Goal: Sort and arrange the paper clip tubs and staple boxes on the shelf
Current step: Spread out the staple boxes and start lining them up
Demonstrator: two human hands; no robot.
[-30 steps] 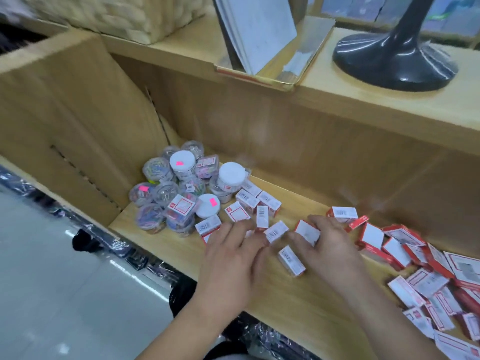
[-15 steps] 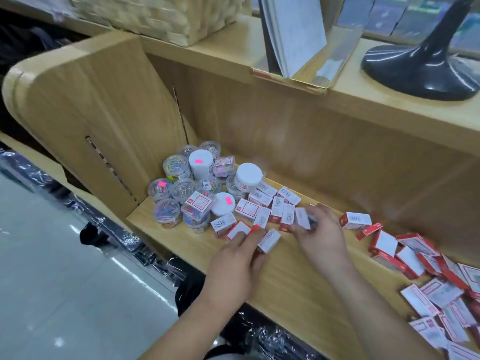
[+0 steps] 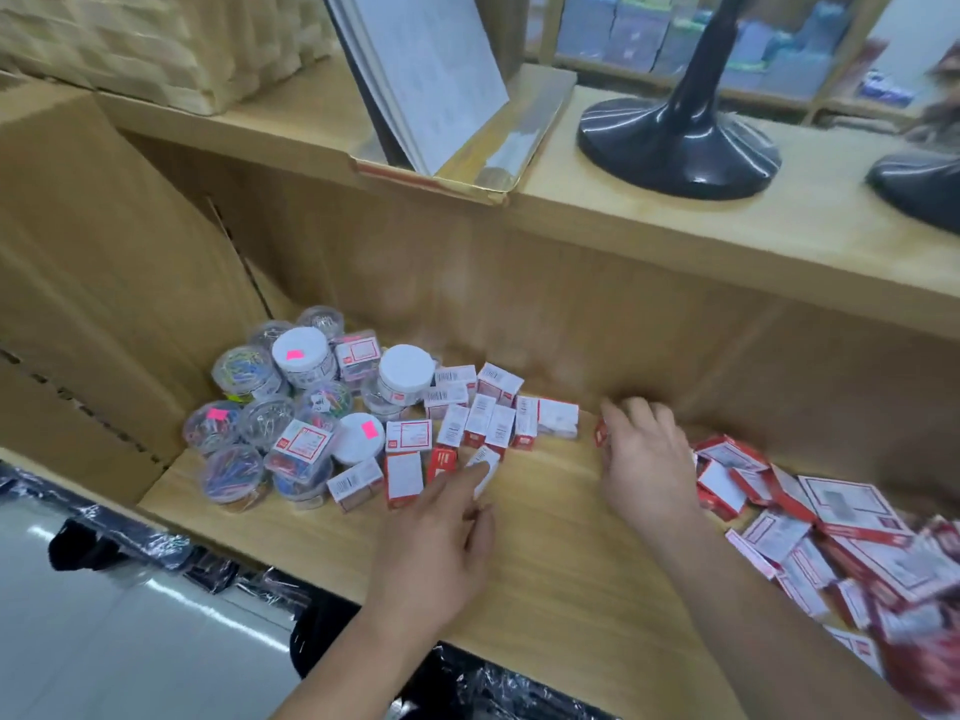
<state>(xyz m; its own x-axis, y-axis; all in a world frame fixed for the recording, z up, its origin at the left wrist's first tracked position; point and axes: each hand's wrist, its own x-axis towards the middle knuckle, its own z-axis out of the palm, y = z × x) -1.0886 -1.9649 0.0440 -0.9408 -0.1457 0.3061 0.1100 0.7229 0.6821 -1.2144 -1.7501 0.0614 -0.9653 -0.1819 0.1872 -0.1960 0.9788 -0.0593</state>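
A light wooden shelf unit fills the frame; its lower board (image 3: 550, 553) runs from the lower left to the right edge, with an upper shelf (image 3: 675, 226) across the top. On that upper shelf stand a woven basket (image 3: 156, 44) at the upper left, a white booklet (image 3: 431, 70) leaning in a shallow tray (image 3: 498, 163) at top centre, and a black round stand base (image 3: 675, 148) to the upper right. At the right edge of the lower board lies a loose heap of red and white staple boxes (image 3: 852, 517), tilted and overlapping, blurred toward the corner. At the centre left, against the side wall, the paper clip tubs (image 3: 265, 420) sit bunched together, some clear with coloured clips, some with white lids and pink stickers. Just right of them, touching the tubs, a group of small staple boxes (image 3: 488, 423) stands packed side by side. The left hand (image 3: 441, 543) reaches in from the bottom centre with its fingers stretched out, the forefinger tip resting on a single small box (image 3: 485, 465) at the group's front edge. The right hand (image 3: 644, 459) lies right of centre, between the group and the heap, its fingers curled over a red box (image 3: 601, 433) of which only an edge shows.
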